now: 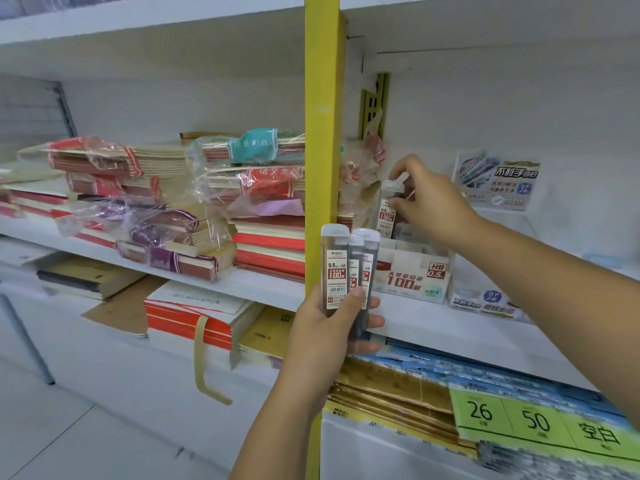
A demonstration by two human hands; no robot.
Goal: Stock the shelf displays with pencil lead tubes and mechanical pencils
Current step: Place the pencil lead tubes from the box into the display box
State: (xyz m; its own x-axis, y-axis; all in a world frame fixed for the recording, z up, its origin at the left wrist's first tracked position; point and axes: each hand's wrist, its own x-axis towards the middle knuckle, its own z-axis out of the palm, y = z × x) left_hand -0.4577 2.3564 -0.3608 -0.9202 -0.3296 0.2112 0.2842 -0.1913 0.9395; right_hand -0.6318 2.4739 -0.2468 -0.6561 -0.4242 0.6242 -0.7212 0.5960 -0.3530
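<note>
Shelf (pixel 433 327) carries the display box (pixel 412 271); right hand (pixel 427 199) pinches one lead tube (pixel 389 206) above it, left hand (pixel 332 327) grips three tubes (pixel 348 268).

The left grip (pixel 329 330) stands upright on a bare forearm that rises from the lower middle. Its thumb lies flat across the front of three clear plastic lead tubes (pixel 337 268) with red labels, and its fingertips (pixel 375 321) curl round them from behind. The right arm, also bare, stretches in from the right edge, up and to the left, with the wrist nearly straight. The right grip (pixel 433 202) is turned knuckles-up, with thumb and forefinger pinching a single clear white-capped tube (pixel 387 213) near its top.
</note>
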